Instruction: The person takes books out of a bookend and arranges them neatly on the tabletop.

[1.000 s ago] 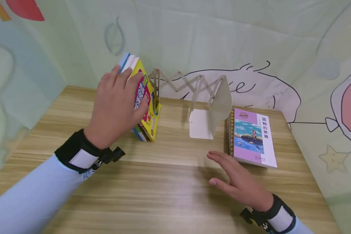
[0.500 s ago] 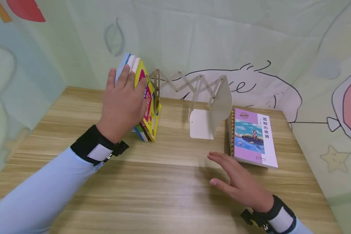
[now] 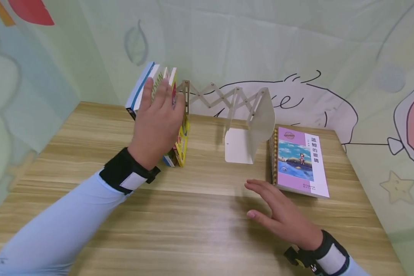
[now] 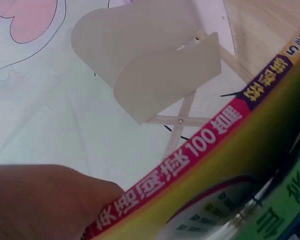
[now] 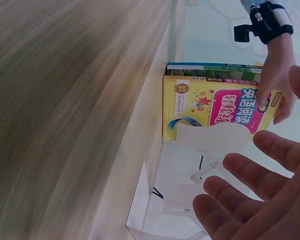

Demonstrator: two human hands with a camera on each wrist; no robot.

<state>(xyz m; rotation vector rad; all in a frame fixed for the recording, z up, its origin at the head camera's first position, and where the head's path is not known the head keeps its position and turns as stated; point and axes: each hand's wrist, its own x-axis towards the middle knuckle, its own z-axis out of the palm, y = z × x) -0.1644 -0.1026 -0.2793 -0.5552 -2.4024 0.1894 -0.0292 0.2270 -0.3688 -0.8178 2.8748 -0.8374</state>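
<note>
My left hand (image 3: 158, 124) grips the upper part of several upright books on the desk's left side. Its thumb (image 4: 55, 197) lies along a yellow book (image 5: 195, 102), whose pink spine shows up close in the left wrist view. The blue-edged book (image 3: 139, 88) leans out to the left, its top apart from the yellow one; my fingers cover much of what is between. Beside the books stands a white expandable bookend (image 3: 239, 145) with a scissor linkage along its back. My right hand (image 3: 283, 214) is held low over the desk, fingers extended, holding nothing.
A purple-and-white paperback (image 3: 298, 163) lies flat at the right on a spiral-bound notebook (image 3: 273, 157). The wood-grain desk (image 3: 193, 230) ends at a printed cloth backdrop (image 3: 200, 42) behind and at both sides.
My left hand has moved right and slightly down across the books. The blue-edged book now tilts left, and the tops have spread apart. My right hand stays where it was.
</note>
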